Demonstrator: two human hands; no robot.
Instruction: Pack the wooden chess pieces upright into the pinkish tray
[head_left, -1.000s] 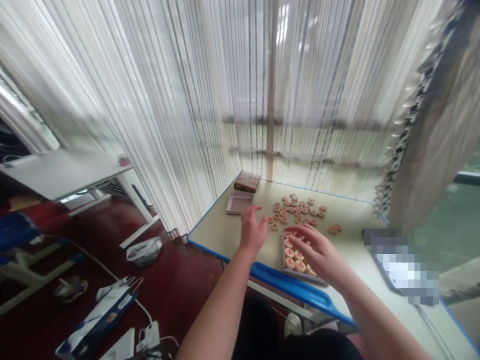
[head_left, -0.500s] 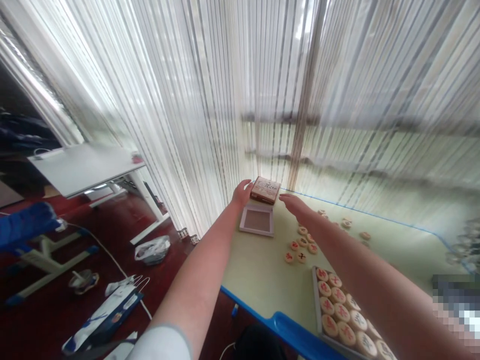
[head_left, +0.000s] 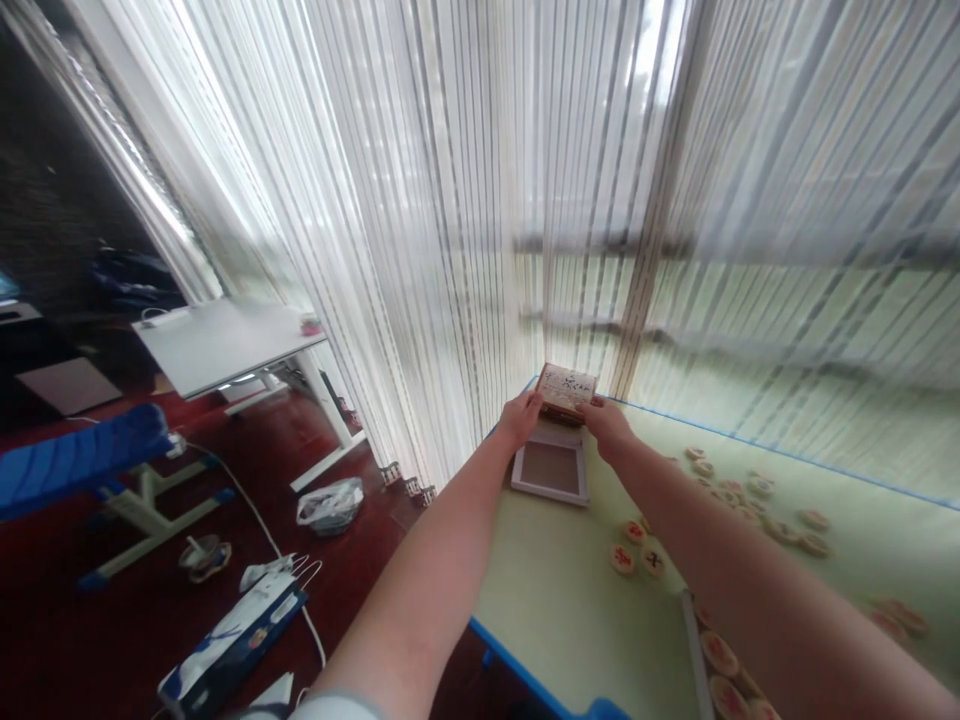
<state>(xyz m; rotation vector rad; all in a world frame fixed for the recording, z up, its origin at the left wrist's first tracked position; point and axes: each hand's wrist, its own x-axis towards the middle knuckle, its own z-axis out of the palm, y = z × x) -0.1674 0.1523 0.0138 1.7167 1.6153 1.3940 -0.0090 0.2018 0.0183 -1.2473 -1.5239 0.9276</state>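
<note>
A small brown box (head_left: pixel 566 392) with a printed top stands at the far corner of the pale green table (head_left: pixel 570 610). My left hand (head_left: pixel 519 418) grips its left side and my right hand (head_left: pixel 606 426) grips its right side, fingers closed against it. Just in front of the box lies an open, shallow grey tray (head_left: pixel 550 471) with nothing in it. Round wooden game pieces (head_left: pixel 634 550) with red and black marks are scattered on the table to the right. A second tray (head_left: pixel 712 660) filled with pieces shows at the lower right, partly hidden by my right forearm.
White string curtains (head_left: pixel 465 200) hang close behind the table. The table has a blue rim (head_left: pixel 525 680). On the red floor to the left are a white desk (head_left: pixel 225 340), a blue bench (head_left: pixel 82 460), a plastic bag (head_left: pixel 330 503) and a paper bag (head_left: pixel 232 640).
Both hands left the pieces and the filled tray, reached to the far corner and closed on the brown box. The view swung left and closer to the box.
</note>
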